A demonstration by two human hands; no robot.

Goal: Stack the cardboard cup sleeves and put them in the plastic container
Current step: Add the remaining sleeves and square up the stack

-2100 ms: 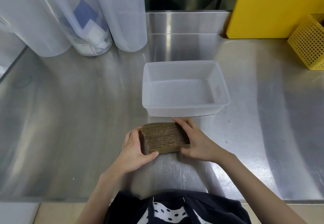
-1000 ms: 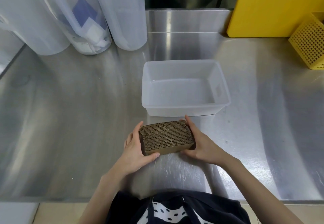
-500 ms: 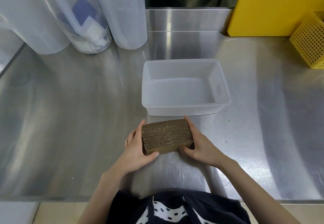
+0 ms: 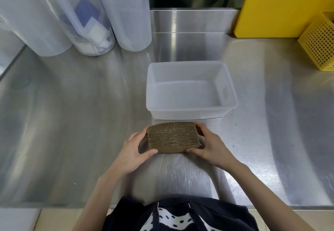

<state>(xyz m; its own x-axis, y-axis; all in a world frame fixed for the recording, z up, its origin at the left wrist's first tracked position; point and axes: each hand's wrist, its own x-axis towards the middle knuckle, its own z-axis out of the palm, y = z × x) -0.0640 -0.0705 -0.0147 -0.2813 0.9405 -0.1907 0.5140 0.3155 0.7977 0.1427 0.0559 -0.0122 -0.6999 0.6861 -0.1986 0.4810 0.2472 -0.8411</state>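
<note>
A stack of brown corrugated cardboard cup sleeves [image 4: 173, 136] stands on edge on the steel counter, just in front of the translucent plastic container [image 4: 228, 79]. My left hand [image 4: 134, 151] presses its left end, thumb at the front lower corner. My right hand [image 4: 211, 145] clasps its right end, fingers wrapped behind. The stack is squared between both hands. The container holds nothing and sits a short gap beyond the stack.
Three tall translucent canisters [image 4: 94, 17] stand at the back left, one with blue and white packets inside. A yellow board [image 4: 282, 5] leans at the back right beside a yellow perforated basket [image 4: 319, 44]. The counter's front edge [image 4: 54, 204] runs near my body.
The stack went from leaning under loose fingers to squared up between both palms. Both hands shifted slightly outward to its ends; the stack stays at the same spot on the counter.
</note>
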